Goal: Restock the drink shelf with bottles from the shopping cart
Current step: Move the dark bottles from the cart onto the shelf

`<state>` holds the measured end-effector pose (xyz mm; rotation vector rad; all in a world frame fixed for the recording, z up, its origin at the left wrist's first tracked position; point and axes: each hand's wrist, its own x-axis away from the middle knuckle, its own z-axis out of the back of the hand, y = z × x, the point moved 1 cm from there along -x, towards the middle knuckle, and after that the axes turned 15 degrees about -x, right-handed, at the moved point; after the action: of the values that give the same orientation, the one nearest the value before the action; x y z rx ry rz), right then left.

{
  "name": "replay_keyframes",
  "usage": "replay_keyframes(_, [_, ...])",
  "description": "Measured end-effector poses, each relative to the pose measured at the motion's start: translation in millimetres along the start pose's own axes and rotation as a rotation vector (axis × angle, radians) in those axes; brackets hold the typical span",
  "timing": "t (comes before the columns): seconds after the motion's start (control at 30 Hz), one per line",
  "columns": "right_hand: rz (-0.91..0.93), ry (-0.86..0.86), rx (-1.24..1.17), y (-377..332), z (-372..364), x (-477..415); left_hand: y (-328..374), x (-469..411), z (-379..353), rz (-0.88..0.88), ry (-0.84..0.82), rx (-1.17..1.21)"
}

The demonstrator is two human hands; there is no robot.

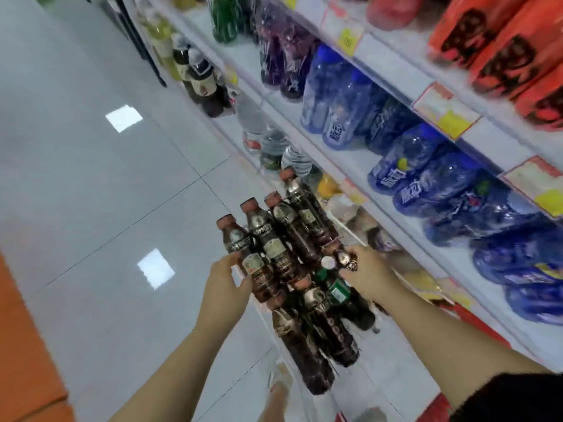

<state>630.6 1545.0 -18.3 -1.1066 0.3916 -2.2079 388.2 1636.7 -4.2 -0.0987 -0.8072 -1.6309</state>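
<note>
Several dark brown drink bottles with brown caps are bunched together in front of me, below the shelf. My left hand grips one of the leftmost bottles around its middle. My right hand holds the neck of another brown bottle on the right side of the bunch. A green-labelled bottle with a green cap lies among them. More brown bottles lie lower down. The cart itself is hard to make out under the bottles. The drink shelf runs along the right.
The shelf holds blue bottles, purple bottles, green bottles and orange packs above. Clear water bottles and more brown bottles stand on a lower shelf. Grey tiled floor spreads to the left.
</note>
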Motion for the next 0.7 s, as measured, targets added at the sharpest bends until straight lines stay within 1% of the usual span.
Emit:
replay_keyframes(0.1, [-0.040, 0.025, 0.093, 23, -17, -20, -10, -36, -12, 0.112, 0.006, 0.092])
replay_keyframes(0.2, [-0.070, 0.058, 0.198, 41, -25, -21, -17, -64, -26, 0.203, -0.035, 0.145])
replay_keyframes(0.43, [0.009, 0.141, 0.413, 59, -38, -20, -18, -96, -51, 0.314, -0.024, 0.376])
replay_keyframes(0.57, [0.056, 0.161, 0.462, 62, -38, -20, -11, -96, -56, 0.358, 0.090, 0.438])
replay_keyframes(0.63, [0.051, 0.147, 0.431, 63, -35, -18, -8, -88, -55, 0.370, 0.169, 0.417])
replay_keyframes(0.7, [0.027, 0.106, 0.352, 61, -29, -16, 2, -71, -51, 0.341, 0.233, 0.452])
